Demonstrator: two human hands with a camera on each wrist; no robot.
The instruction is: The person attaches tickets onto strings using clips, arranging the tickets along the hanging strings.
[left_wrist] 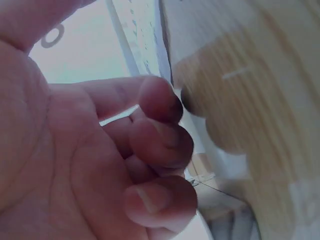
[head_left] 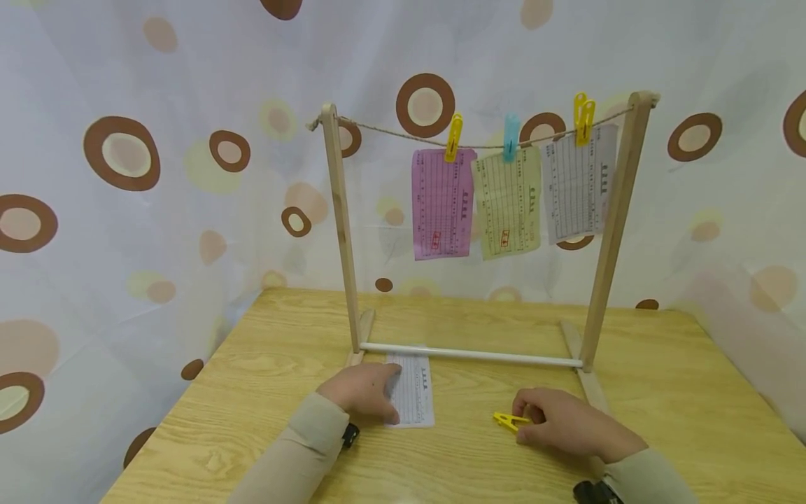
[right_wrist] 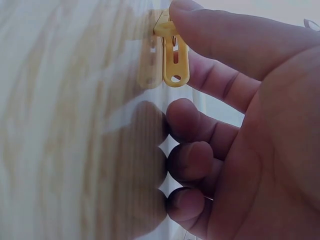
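In the head view, a white printed slip (head_left: 417, 395) lies flat on the table at the left end of the rack. My left hand (head_left: 362, 390) rests over its left side, thumb and forefinger spread apart. The left wrist view shows the other fingers (left_wrist: 162, 142) loosely bent, their tips right at the tabletop. To the right, my right hand (head_left: 560, 423) pinches a yellow clothespin (head_left: 507, 420) between thumb and forefinger, low over the wood. Seen from the right wrist, the clothespin (right_wrist: 176, 65) sits by the thumb tip while the remaining fingers (right_wrist: 187, 162) curl below it.
A wooden rack (head_left: 343, 231) with a sagging string stands across the table (head_left: 302, 329). A pink slip (head_left: 443, 203), a yellow-green slip (head_left: 508, 203) and a white slip (head_left: 576, 189) hang from it by yellow and blue clothespins. A white bar (head_left: 472, 354) joins the rack's feet.
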